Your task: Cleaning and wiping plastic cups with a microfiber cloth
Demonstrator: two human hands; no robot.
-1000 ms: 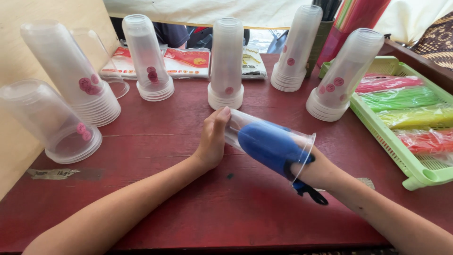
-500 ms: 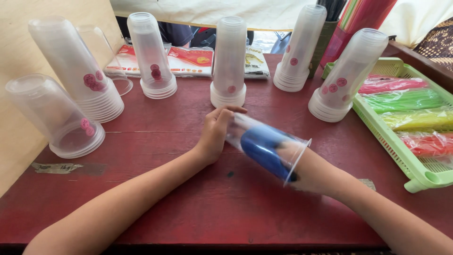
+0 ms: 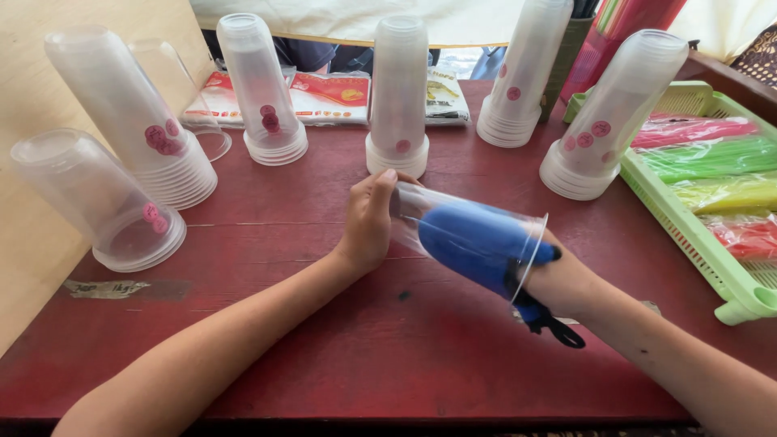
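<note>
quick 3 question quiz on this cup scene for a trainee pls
1. True or false: the right hand, in a blue mitt, is pushed inside the clear cup.
2. Which part of the cup does the left hand cup: A the closed base, B the open rim, C nothing?
3. What lies in the green tray at the right of the red table?

Key
1. True.
2. A.
3. Bundles of coloured straws: pink, green, yellow and red.

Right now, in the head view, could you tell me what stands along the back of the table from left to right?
Tilted cup stack → second cup stack → middle cup stack → fourth cup stack → fifth cup stack → green tray.
</note>
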